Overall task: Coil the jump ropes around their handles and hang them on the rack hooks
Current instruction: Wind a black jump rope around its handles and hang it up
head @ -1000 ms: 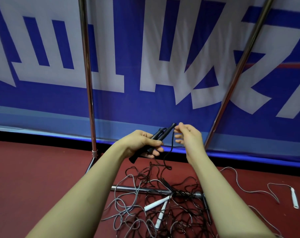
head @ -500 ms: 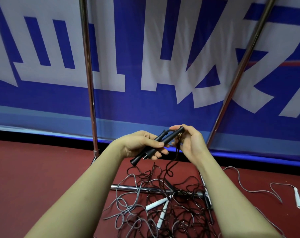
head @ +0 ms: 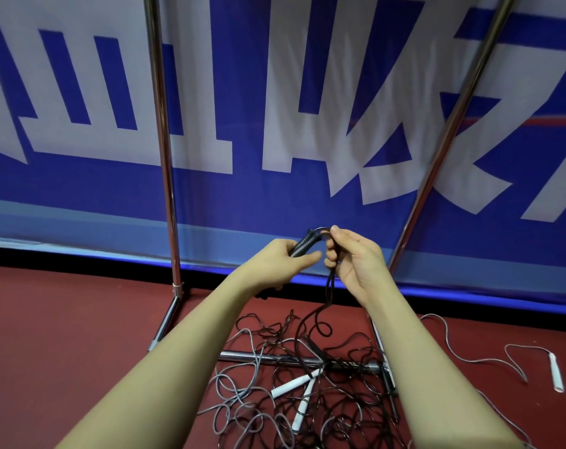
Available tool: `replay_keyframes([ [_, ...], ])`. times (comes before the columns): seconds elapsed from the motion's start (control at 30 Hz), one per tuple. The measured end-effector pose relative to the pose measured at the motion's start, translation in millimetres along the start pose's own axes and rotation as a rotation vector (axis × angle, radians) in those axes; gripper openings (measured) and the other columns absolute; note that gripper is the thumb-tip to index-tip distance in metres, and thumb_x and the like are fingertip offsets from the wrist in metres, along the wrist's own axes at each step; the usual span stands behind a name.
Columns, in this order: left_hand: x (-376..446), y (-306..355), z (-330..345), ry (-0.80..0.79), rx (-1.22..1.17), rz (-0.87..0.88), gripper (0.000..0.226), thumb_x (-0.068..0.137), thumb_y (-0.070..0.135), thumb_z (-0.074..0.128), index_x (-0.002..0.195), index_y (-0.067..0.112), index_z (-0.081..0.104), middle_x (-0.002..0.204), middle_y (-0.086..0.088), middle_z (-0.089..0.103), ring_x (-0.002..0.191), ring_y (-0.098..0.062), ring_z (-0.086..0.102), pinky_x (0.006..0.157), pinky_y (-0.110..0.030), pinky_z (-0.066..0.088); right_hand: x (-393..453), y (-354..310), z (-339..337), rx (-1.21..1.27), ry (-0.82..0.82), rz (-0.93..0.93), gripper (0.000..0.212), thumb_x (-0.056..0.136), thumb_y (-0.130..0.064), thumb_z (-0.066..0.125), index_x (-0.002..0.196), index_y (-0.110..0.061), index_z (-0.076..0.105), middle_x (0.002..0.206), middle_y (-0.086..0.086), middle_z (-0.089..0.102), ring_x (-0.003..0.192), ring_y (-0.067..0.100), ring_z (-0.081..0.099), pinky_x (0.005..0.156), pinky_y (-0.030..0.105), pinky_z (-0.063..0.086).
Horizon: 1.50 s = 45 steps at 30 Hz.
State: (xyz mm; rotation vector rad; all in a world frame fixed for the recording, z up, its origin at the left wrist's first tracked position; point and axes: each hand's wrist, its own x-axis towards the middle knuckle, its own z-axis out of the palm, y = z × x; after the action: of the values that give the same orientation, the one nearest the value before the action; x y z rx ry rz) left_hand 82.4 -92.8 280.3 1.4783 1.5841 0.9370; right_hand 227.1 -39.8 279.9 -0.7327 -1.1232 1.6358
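Note:
My left hand (head: 280,264) grips a pair of black jump-rope handles (head: 304,244) held together, their tops pointing up and away. My right hand (head: 353,257) pinches the black rope (head: 329,286) where it arcs over the handle tops, and the rope falls from there to the floor. Below lies a tangle of black and grey ropes (head: 307,384) with two white handles (head: 294,384) in it. The chrome rack's left post (head: 161,140) and right post (head: 450,124) rise in front of the banner. No hooks are in view.
The rack's lower crossbar (head: 242,355) lies under the rope pile on the red floor (head: 64,335). A grey rope with a white handle (head: 555,372) trails at the right. A blue and white banner (head: 307,108) fills the background.
The handles have tipped more upright in my left hand. My right hand has carried the rope over the handle tops, and it now hangs in a straighter line down to the pile.

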Motion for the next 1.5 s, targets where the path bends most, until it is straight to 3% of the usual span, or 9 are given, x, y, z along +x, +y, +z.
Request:
replay_keyframes([
  [0.13,0,-1,2,0.081,-0.145,0.088,0.036,0.096,0.043,0.054,0.08,0.014,0.038,0.058,0.002,0.031,0.043,-0.011,0.029,0.041,-0.02,0.031,-3,-11,0,-0.055,-0.079,0.009,0.012,0.094,-0.003,0.052,0.092,-0.001,0.064,0.069,0.003,0.066,0.056,0.012,0.057,0.056,0.025,0.052],
  [0.3,2,3,9,0.106,-0.472,0.099,0.04,0.099,0.038,0.05,0.062,0.023,0.046,0.054,0.007,0.028,0.046,-0.011,0.023,0.044,-0.022,0.025,-7,-20,-2,-0.222,-0.137,0.031,0.012,0.092,-0.006,0.057,0.094,0.0,0.067,0.073,0.005,0.068,0.059,0.015,0.061,0.065,0.028,0.055],
  [0.5,11,14,13,0.264,-0.883,-0.029,0.049,0.089,0.046,0.062,0.065,0.021,0.029,0.05,0.005,0.02,0.042,-0.011,0.022,0.039,-0.02,0.022,-17,-17,-1,-0.287,-0.244,0.163,0.014,0.093,-0.004,0.055,0.09,0.004,0.066,0.072,0.01,0.068,0.058,0.015,0.063,0.063,0.024,0.056],
  [0.67,15,19,13,0.345,-0.937,-0.067,0.048,0.081,0.029,0.075,0.06,0.018,0.034,0.048,0.002,0.021,0.04,-0.015,0.021,0.041,-0.021,0.023,-23,-16,1,-0.23,-0.346,0.253,0.018,0.093,-0.006,0.052,0.093,0.004,0.067,0.07,0.009,0.068,0.058,0.014,0.063,0.062,0.025,0.056],
  [0.77,23,16,9,0.516,-0.912,-0.104,0.026,0.087,0.02,0.067,0.069,0.011,0.05,0.044,0.003,0.031,0.039,-0.013,0.025,0.043,-0.024,0.023,-24,-15,0,-0.231,-0.4,0.293,0.019,0.094,-0.006,0.049,0.097,0.004,0.065,0.067,0.006,0.068,0.057,0.014,0.063,0.063,0.026,0.056],
  [0.9,34,7,-1,0.682,-0.861,-0.093,0.027,0.09,0.017,0.059,0.065,0.009,0.056,0.047,0.002,0.05,0.039,-0.013,0.042,0.043,-0.024,0.038,-20,-10,-6,-0.289,-0.368,0.298,0.017,0.093,-0.007,0.052,0.096,-0.001,0.068,0.071,0.004,0.07,0.059,0.013,0.064,0.072,0.024,0.054],
  [1.07,38,-1,-4,0.621,-1.186,-0.095,0.03,0.096,0.021,0.057,0.069,0.011,0.048,0.048,0.001,0.054,0.046,-0.014,0.057,0.05,-0.025,0.051,-15,3,-7,-0.434,-0.205,0.192,0.008,0.091,-0.006,0.059,0.094,-0.003,0.066,0.07,0.003,0.066,0.053,0.01,0.055,0.064,0.021,0.047],
  [1.3,33,9,-3,0.557,-1.497,0.018,0.044,0.09,0.026,0.067,0.059,0.019,0.036,0.043,0.007,0.024,0.036,-0.009,0.026,0.043,-0.021,0.037,-10,18,13,-0.462,-0.101,0.034,0.01,0.091,-0.007,0.062,0.093,-0.015,0.067,0.055,-0.007,0.045,0.046,0.007,0.035,0.056,0.021,0.041],
  [1.5,30,6,-13,0.446,-1.676,0.026,0.049,0.097,0.034,0.055,0.057,0.019,0.03,0.045,0.007,0.026,0.035,-0.008,0.03,0.044,-0.02,0.038,-7,19,18,-0.477,-0.053,-0.045,0.02,0.088,-0.007,0.066,0.107,-0.012,0.071,0.052,-0.008,0.043,0.052,0.011,0.032,0.052,0.021,0.034],
])
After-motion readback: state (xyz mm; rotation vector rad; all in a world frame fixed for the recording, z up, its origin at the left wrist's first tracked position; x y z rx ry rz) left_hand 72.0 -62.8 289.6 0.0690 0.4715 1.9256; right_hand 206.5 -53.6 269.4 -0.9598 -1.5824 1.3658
